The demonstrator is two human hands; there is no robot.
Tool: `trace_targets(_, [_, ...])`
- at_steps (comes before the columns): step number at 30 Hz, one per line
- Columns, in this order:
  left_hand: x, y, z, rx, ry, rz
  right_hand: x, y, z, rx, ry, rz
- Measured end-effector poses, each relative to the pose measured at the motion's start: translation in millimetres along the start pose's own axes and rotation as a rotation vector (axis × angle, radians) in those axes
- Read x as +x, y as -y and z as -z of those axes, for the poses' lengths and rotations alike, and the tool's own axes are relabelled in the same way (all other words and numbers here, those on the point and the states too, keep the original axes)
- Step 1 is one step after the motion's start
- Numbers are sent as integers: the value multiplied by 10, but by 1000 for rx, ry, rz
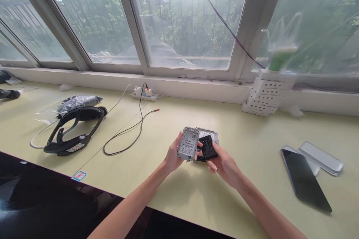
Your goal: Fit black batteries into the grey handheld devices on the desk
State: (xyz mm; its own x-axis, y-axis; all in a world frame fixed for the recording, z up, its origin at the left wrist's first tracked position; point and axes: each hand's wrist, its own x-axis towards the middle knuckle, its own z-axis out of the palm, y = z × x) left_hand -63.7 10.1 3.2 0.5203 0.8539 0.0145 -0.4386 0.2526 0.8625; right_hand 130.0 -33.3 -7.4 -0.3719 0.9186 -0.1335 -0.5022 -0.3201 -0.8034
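My left hand (174, 155) is closed around a small grey device (188, 143), with its labelled face, bearing a QR code and printed lines, turned toward me. In my right hand (226, 162) a flat black battery (208, 147) is pinched between thumb and fingers, tilted, close beside the device's right edge. Behind both lies another grey casing (213, 134), partly hidden by the battery and the device; whether it rests on the table or is held cannot be made out.
A black headset (81, 114) and a silvery plastic bag lie left, near a loose black cable (134, 140) and power strip (153, 97). Stacked white boxes (265, 93) stand at the back right. A dark phone (305, 179) and pale cases (321, 157) lie right.
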Motion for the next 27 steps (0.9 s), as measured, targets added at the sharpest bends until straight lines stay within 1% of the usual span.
trace_targets(4, [0,8,-6,-16,19,8,-19,23,6,67,40,-37])
trace_targets(7, [1,2,-14,-30,46,7,-45,43,10,116,81,-30])
trace_targets(10, [11,6,-15,-45,38,-14,-60,60,32,168,78,-7])
trace_targets(13, [23,26,-3,-59,33,-4,-56,74,68,213,57,5])
trace_targets(19, [13,49,19,-60,78,100,-36,100,89,230,-35,41])
trace_targets(22, [7,47,27,-73,97,150,-29,111,70,167,-91,107])
trace_targets(27, [6,29,25,-95,139,206,-20,102,18,-22,-175,230])
